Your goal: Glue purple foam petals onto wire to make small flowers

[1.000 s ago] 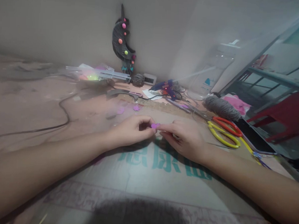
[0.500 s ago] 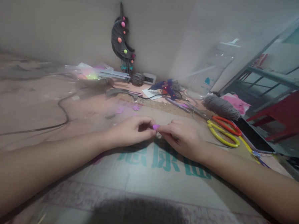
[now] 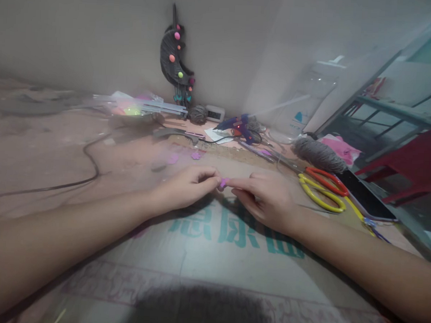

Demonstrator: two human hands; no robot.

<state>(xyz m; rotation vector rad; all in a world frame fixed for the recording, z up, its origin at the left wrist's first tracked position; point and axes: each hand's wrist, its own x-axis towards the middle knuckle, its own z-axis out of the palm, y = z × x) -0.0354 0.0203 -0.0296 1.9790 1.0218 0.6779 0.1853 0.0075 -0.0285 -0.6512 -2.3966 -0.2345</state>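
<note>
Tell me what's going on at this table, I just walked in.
A person is working with two bare hands. The left hand pinches a small purple cut-out piece, and the right hand has a fingertip at its edge, apparently touching it. Beyond them, a flat purple flower-shaped piece lies loose. A dark blue glue gun with a lit red light rests farther back, and metal scissors with orange-red and yellow handles lie to the right.
</note>
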